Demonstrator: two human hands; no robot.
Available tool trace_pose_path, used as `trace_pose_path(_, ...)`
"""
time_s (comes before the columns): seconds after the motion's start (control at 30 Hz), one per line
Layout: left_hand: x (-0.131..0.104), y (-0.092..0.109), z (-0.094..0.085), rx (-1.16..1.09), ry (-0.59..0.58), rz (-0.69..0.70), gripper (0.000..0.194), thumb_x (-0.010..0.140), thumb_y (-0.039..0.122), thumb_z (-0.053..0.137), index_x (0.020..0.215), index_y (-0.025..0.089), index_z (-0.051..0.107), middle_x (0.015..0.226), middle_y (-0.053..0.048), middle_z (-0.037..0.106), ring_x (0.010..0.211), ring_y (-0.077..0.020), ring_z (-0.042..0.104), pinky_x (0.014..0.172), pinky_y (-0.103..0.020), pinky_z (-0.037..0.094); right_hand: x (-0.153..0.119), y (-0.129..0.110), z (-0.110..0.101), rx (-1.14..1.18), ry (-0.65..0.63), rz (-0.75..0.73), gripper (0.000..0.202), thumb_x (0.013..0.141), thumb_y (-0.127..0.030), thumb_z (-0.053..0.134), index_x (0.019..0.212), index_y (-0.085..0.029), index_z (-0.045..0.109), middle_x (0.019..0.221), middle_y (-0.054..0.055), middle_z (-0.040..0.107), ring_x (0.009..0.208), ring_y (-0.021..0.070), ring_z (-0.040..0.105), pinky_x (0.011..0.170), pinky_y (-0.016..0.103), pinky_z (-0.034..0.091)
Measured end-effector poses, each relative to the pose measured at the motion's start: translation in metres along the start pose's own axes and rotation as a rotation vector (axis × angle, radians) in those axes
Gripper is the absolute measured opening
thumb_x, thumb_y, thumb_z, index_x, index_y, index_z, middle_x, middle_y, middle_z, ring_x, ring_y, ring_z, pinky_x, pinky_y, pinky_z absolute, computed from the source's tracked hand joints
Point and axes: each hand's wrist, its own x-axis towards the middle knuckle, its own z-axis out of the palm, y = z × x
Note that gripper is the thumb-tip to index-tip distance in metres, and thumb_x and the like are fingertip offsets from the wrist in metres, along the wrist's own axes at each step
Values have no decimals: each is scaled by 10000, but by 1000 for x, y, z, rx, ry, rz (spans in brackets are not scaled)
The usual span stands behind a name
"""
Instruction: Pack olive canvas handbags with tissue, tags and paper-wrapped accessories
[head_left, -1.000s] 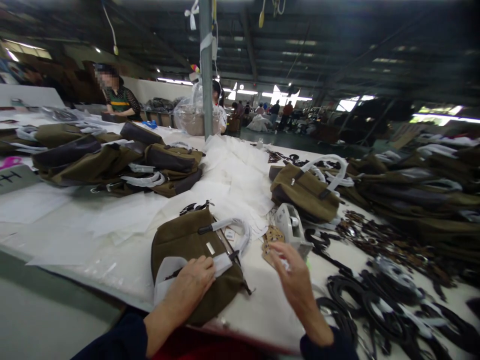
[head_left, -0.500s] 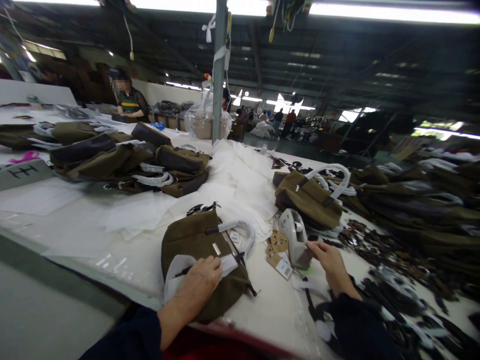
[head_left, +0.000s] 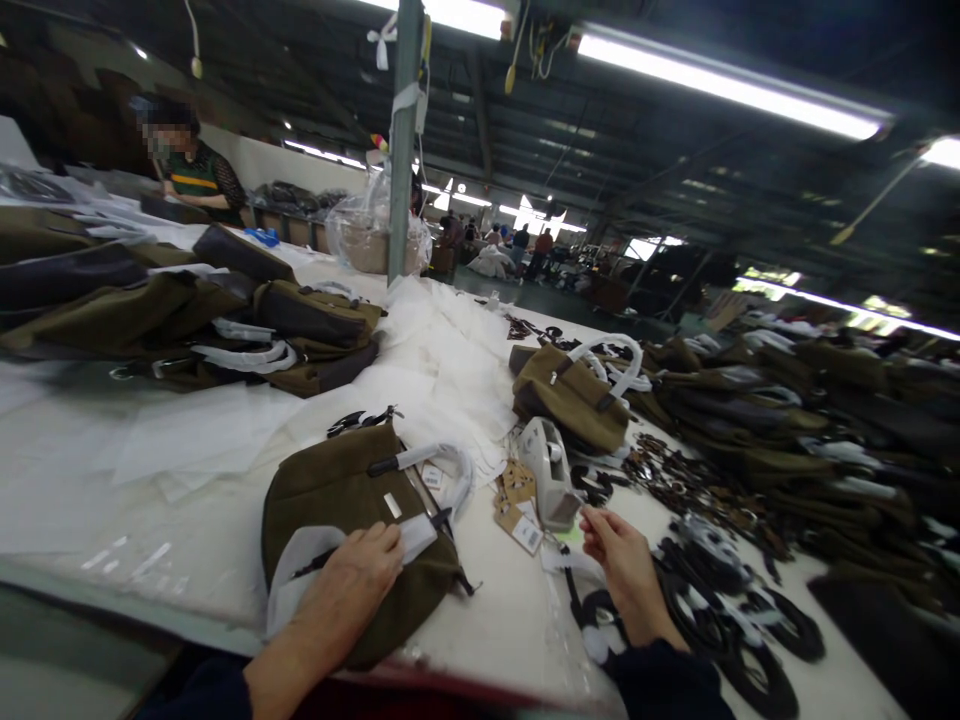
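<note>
The left hand is down on the olive handbag at the table's near edge, fingers together and gently curved, pressing white tissue paper and the wrapped handle against its front. Over on the right, the right hand is up by the front end of the tape dispenser, thumb and fingertips pinched together; whether there's tape between them, I can't tell.

Just left of the dispenser, brown hang tags lie on the white table. Behind it sits a second olive handbag, its white-wrapped handle standing up. White sheets spread across the middle toward the far edge, a heap of handbags to their left. Along the table's right side there are coiled black straps, and across the table a person in a green top with a yellow stripe.
</note>
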Motion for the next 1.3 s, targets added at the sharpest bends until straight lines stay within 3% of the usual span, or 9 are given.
trace_pose_path(0.17,-1,-1,3,14,5,16,200,942,129,475,969,189,664,994,-62,617,930,-245,537,823,-406,411,4,24,8,114,7,137,312,585,-326,868,737,-141,667,593,-45,608,473,45,514,430,134,461)
trace_pose_path(0.33,-3,-2,2,9,20,9,180,928,117,488,969,177,653,995,-64,612,933,-245,527,819,-402,408,10,19,16,183,-21,245,167,704,-197,796,742,-128,650,578,-42,606,437,33,518,430,135,490)
trace_pose_path(0.47,-5,-3,3,17,48,20,174,916,100,496,966,168,648,1005,-67,608,949,-237,521,822,-385,407,-5,14,29,199,-92,333,145,724,-142,781,739,-127,638,554,-48,578,412,17,490,414,110,468)
trace_pose_path(0.6,-6,-4,3,29,67,25,159,904,97,514,948,162,652,994,-73,607,936,-237,525,809,-379,411,-45,10,79,154,-271,386,265,656,-238,856,788,-120,659,605,-28,595,441,27,499,393,116,435)
trace_pose_path(0.67,-6,-4,2,34,78,30,171,902,86,510,953,159,656,989,-80,607,933,-239,530,801,-378,412,-67,7,115,42,-520,364,315,680,-349,836,813,-124,660,613,-30,590,461,32,502,406,122,429)
trace_pose_path(0.73,-8,-4,2,42,89,31,188,907,77,497,959,158,658,980,-81,609,936,-243,535,796,-380,415,-82,6,149,-102,-646,327,347,704,-430,797,785,-124,653,602,-28,591,457,34,498,410,128,428)
trace_pose_path(0.87,-10,-5,4,60,108,42,211,918,63,465,938,154,654,962,-74,613,941,-242,542,779,-373,423,-92,8,189,-257,-676,322,290,758,-389,739,775,-112,653,600,-7,620,440,42,504,400,136,434)
trace_pose_path(1.03,-11,-5,2,58,123,46,216,918,57,459,943,146,654,963,-79,619,936,-241,548,773,-367,429,-91,14,198,-408,-660,327,158,806,-238,654,702,-131,602,570,-10,621,430,52,522,403,141,468)
trace_pose_path(1.3,-13,-6,5,0,130,42,229,905,51,473,976,156,663,985,-75,624,954,-253,544,787,-387,422,-90,7,208,-633,-705,325,122,771,-171,621,657,-127,615,492,4,619,395,97,548,350,176,479)
